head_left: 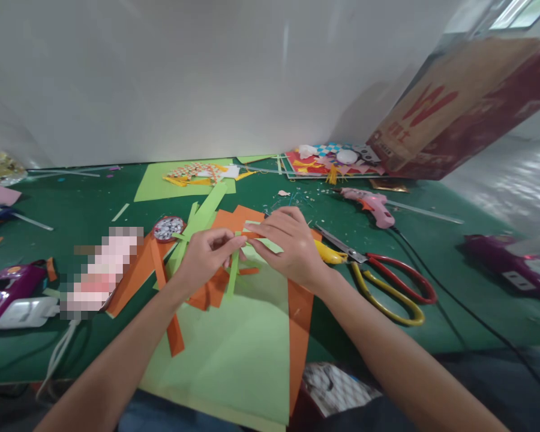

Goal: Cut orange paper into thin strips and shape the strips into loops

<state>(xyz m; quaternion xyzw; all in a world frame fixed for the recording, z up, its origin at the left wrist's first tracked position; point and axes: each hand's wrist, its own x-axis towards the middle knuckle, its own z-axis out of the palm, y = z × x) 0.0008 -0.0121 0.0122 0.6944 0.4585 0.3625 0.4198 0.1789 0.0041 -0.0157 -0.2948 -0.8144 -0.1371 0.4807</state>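
Observation:
My left hand [207,255] and my right hand [290,243] meet over a pile of paper in the middle of the green table [85,210]. Both pinch thin paper strips: a green strip [233,277] hangs down from my left fingers, and an orange strip [252,235] runs between the two hands. Under them lie a large light-green sheet [238,354] and orange sheets [299,330]. More green strips [198,222] fan out behind my left hand.
Scissors with red and yellow handles [387,282] lie right of my right hand. A pink glue gun [371,207] with a black cord sits behind them. A round tin of googly eyes [168,228], purple devices [9,294] [508,261], paper crafts [198,174] and a leaning cardboard box [459,108] surround the work.

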